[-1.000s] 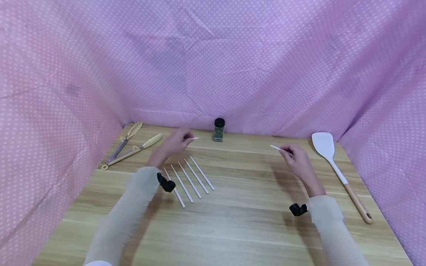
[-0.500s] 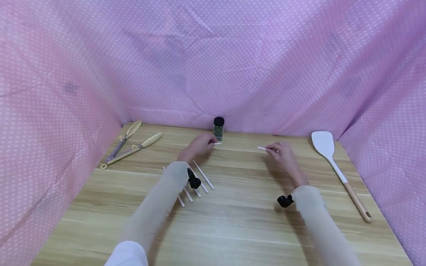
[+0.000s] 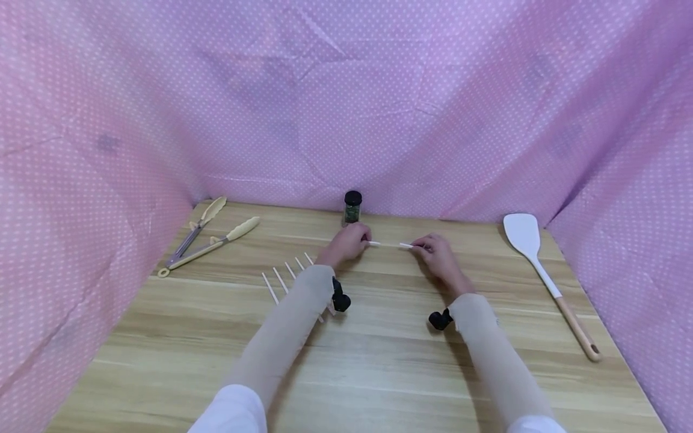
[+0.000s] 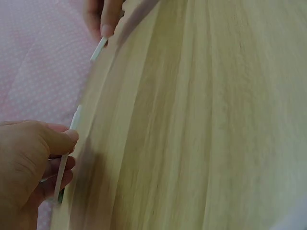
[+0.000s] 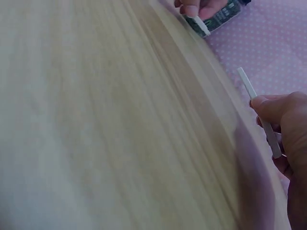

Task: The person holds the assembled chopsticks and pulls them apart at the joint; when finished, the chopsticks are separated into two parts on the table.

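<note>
Thumb and fingers of my left hand [image 3: 346, 245] pinch a short thin white stick [image 4: 75, 120], whose tip looks slightly narrower in the left wrist view. My right hand [image 3: 438, 258] pinches a second short white stick [image 5: 247, 82] the same way. Both hands are raised over the far part of the table, the sticks' free ends pointing at each other with a small gap between. Several longer white sticks [image 3: 269, 288] lie side by side on the table, partly hidden under my left forearm. Just behind the left hand stands a jar [image 3: 352, 211] with a black lid and green contents.
Opened tongs [image 3: 242, 229] with cream tips lie at the table's far left. On the right lies a white spatula [image 3: 522, 234] with a wooden handle. Pink dotted cloth [image 3: 379, 120] hangs around the wooden table [image 3: 379, 373] at the back and sides.
My left hand has moved right, past the loose sticks and in front of the jar. The right hand has moved left. The gap between the two held sticks has become much smaller.
</note>
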The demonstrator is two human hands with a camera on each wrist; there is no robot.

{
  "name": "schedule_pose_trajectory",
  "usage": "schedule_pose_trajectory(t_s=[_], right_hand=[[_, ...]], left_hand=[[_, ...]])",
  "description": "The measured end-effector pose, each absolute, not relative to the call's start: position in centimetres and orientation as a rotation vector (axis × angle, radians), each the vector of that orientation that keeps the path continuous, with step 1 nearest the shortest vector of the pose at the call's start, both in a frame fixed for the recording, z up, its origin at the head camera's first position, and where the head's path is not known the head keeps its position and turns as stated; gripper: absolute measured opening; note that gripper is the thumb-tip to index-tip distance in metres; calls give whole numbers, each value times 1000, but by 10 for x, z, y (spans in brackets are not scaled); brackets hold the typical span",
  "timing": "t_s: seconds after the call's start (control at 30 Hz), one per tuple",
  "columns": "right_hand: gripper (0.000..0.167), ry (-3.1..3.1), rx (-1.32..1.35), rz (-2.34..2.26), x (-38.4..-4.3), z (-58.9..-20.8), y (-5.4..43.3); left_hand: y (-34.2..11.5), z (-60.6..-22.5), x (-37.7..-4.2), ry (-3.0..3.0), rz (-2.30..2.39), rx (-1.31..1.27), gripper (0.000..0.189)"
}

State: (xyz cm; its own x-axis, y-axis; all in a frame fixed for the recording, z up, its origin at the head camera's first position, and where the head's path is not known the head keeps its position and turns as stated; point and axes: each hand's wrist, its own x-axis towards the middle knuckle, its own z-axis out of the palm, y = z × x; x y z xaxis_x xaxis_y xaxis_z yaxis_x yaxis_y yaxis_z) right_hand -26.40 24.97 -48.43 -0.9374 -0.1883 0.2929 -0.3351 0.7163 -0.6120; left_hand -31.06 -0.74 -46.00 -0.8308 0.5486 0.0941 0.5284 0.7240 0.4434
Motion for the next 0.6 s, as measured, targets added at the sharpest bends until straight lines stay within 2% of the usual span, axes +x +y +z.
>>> schedule_pose_trajectory(t_s=[0.6], right_hand=[[10, -2622, 480, 911, -279, -499, 247]], left_hand=[[8, -475, -315, 2921, 760, 860, 5]])
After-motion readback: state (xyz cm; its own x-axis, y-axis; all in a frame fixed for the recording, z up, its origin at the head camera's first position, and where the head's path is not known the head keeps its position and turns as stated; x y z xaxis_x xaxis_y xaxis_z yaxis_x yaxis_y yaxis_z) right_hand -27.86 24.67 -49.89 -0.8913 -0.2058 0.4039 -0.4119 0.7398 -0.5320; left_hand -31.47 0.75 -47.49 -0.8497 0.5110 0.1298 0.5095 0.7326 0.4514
